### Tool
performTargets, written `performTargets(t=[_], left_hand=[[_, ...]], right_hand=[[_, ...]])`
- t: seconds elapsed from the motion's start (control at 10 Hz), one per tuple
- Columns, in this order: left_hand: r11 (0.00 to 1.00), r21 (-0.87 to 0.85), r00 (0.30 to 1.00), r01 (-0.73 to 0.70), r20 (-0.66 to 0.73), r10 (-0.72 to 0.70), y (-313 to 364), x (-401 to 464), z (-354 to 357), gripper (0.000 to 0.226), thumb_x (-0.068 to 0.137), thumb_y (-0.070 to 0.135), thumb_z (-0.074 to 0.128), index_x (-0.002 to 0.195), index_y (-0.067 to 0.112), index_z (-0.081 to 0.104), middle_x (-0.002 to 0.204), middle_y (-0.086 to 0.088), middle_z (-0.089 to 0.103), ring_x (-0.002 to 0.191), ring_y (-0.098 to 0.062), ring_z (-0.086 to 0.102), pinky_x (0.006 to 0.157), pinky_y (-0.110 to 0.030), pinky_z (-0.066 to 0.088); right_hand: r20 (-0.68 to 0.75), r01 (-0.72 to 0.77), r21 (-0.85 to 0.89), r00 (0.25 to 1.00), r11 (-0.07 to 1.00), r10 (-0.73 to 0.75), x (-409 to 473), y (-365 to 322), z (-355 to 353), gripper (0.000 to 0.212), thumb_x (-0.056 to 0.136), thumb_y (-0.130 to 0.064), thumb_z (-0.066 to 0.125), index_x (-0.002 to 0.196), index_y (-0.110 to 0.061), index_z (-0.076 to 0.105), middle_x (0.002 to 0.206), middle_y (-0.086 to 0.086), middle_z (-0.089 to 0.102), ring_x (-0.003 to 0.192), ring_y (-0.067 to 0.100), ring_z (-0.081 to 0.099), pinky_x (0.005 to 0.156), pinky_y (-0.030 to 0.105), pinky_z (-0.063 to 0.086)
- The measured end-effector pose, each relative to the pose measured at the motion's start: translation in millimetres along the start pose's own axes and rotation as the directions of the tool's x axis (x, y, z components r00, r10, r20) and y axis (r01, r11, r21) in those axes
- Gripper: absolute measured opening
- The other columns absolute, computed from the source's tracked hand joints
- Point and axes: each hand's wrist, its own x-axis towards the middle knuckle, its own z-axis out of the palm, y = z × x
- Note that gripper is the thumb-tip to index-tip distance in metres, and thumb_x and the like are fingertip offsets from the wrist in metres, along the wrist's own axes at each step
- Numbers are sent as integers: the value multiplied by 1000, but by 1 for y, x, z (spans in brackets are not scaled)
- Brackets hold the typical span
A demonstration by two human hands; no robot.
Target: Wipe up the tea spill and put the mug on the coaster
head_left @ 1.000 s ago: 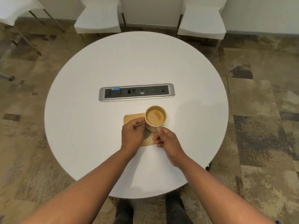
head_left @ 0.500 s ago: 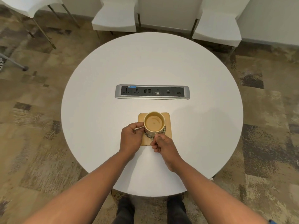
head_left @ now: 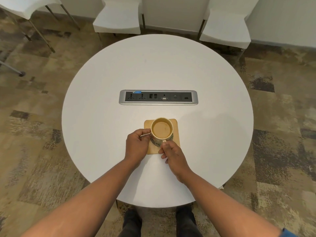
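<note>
A cream mug with a dark patterned lower band, full of milky tea, stands on the square wooden coaster near the middle of the round white table. My left hand is curled against the mug's left side, fingers touching its wall. My right hand pinches the mug's handle at its near side. Part of the coaster's near edge is hidden under both hands. No spill or cloth shows on the tabletop.
A silver and black power socket strip is set into the table beyond the mug. White chairs stand at the far side, another chair at far left. Patterned carpet surrounds the table.
The mug has come from the coaster's right edge to its middle and now rests there. Both hands stayed on it; the view shifted.
</note>
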Motion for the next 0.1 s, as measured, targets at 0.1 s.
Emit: performTargets(t=[0.1], left_hand=[[996, 87, 996, 24, -91, -16, 6, 3, 2, 28, 97, 5, 56, 109, 22, 74, 110, 2, 75, 100, -16, 70, 88, -35, 58]], right_hand=[[-225, 121, -115, 963, 986, -144, 0, -1, -10, 14, 94, -43, 44, 92, -35, 55, 70, -13, 65, 59, 4, 52, 58, 27, 44]])
